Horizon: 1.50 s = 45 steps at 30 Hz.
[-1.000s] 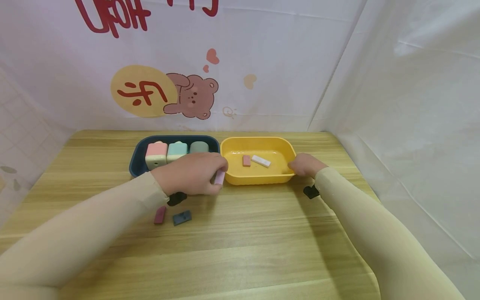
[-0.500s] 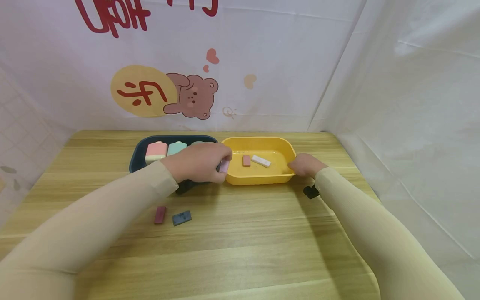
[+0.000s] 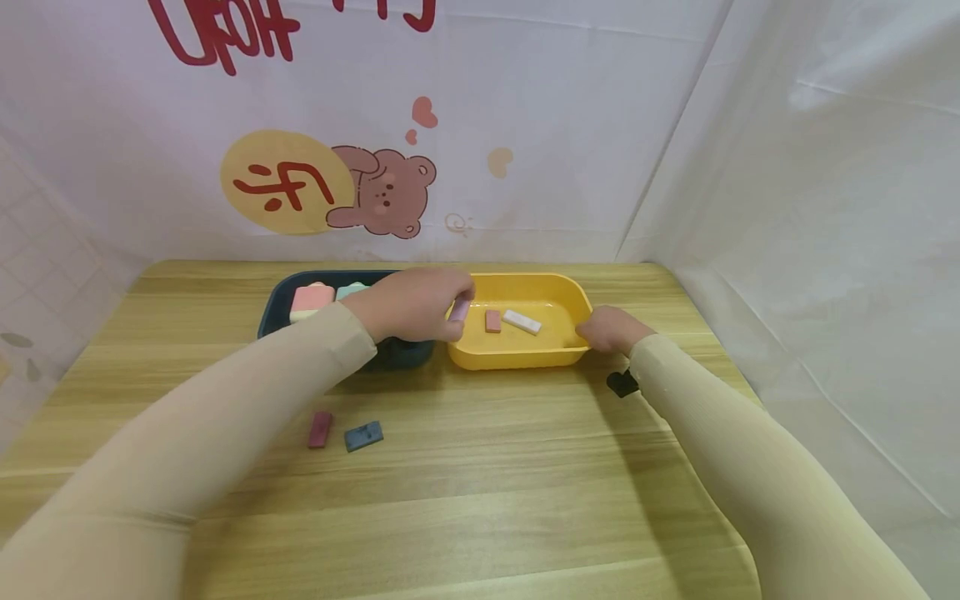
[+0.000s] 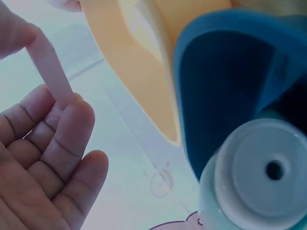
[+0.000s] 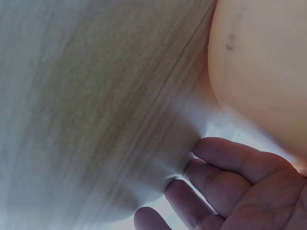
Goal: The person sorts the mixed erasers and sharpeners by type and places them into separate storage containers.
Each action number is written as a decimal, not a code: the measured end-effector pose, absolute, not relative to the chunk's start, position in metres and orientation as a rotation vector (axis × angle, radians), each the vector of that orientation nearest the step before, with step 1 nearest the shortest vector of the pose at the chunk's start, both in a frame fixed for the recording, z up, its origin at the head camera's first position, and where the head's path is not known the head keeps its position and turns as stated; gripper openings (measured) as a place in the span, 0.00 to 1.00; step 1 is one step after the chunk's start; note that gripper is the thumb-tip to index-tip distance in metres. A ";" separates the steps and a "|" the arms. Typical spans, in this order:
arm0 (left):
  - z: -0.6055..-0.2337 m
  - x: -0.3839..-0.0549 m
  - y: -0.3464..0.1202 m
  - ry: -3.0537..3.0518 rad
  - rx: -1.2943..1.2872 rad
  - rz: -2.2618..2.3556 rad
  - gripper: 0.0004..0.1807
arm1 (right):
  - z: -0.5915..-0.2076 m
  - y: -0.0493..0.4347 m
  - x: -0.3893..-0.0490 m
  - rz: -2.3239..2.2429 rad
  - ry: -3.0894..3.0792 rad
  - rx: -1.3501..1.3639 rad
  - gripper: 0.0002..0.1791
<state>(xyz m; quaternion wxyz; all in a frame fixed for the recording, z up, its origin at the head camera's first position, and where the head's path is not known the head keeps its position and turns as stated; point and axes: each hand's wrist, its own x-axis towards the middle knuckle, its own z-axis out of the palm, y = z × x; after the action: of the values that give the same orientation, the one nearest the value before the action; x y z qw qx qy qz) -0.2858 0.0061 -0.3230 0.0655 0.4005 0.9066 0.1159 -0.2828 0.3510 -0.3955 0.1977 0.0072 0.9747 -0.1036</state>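
In the head view my left hand (image 3: pixel 412 302) is over the right end of a dark blue tray (image 3: pixel 272 315), near the left rim of a yellow tray (image 3: pixel 517 361). It pinches a small pale lilac block (image 4: pixel 50 69) between thumb and fingertip, as the left wrist view shows. Inside the yellow tray lie a small pink block (image 3: pixel 492 322) and a longer white block (image 3: pixel 522 322). My right hand (image 3: pixel 615 330) grips the right rim of the yellow tray. Its fingers (image 5: pixel 230 155) curl along the outer wall in the right wrist view; the thumb is hidden there.
A pink-and-cream container (image 3: pixel 311 302) and a teal one (image 3: pixel 351 290) stand in the blue tray; my left hand hides others. On the wooden table (image 3: pixel 480 500) lie a dark red block (image 3: pixel 319 430) and a grey-blue block (image 3: pixel 363 436). A white printed cloth (image 3: pixel 525 108) hangs behind.
My left hand has moved right and slightly away from me with the lilac block, from in front of the blue tray to the yellow tray's left rim. The right hand has stayed still.
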 end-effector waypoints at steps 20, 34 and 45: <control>-0.320 -0.314 0.031 2.702 1.158 0.462 0.10 | -0.397 0.354 -0.285 -0.297 2.734 0.009 0.15; -0.323 -0.330 0.046 2.708 1.131 0.512 0.14 | -0.398 0.356 -0.287 -0.295 2.726 0.020 0.15; -0.335 -0.343 0.059 2.700 1.072 0.554 0.14 | -0.398 0.355 -0.285 -0.309 2.729 0.020 0.15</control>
<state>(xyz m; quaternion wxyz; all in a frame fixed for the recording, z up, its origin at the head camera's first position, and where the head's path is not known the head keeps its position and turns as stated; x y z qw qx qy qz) -0.3428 0.0587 -0.3354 0.0919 0.3610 0.9091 0.1864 -0.2853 0.3553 -0.3975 0.1964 0.0072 0.9743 -0.1103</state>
